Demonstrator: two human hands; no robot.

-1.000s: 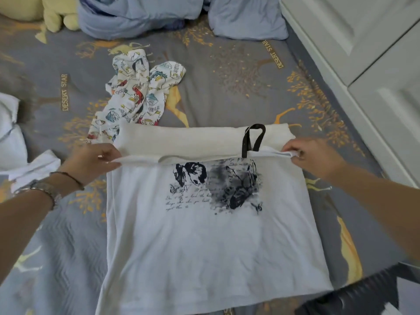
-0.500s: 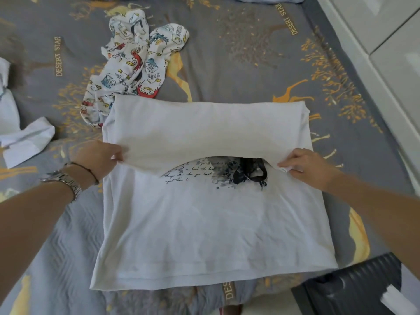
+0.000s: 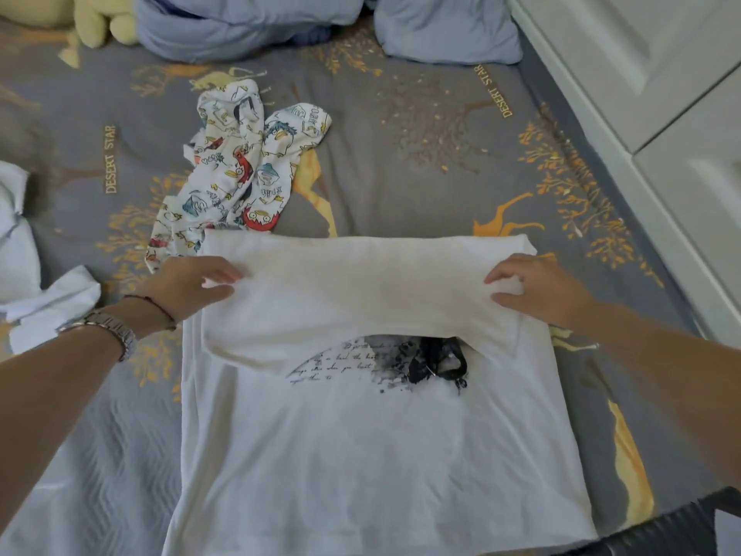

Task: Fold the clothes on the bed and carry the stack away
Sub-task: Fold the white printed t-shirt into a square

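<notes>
The white T-shirt (image 3: 361,455) is soft matt knit cloth with a flat black print. The patterned garment (image 3: 236,170) looks like thin printed cotton. The bedspread (image 3: 401,154) is matt grey fabric, quilted in ridges at the near left. The wristwatch (image 3: 114,329) has a shiny metal band. The cupboard doors (image 3: 641,54) are smooth, painted white.

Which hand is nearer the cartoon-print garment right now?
Left. The left hand holds the white T-shirt's folded-over edge just below the cartoon-print garment. The right hand holds the fold's opposite end, far across the shirt.
</notes>
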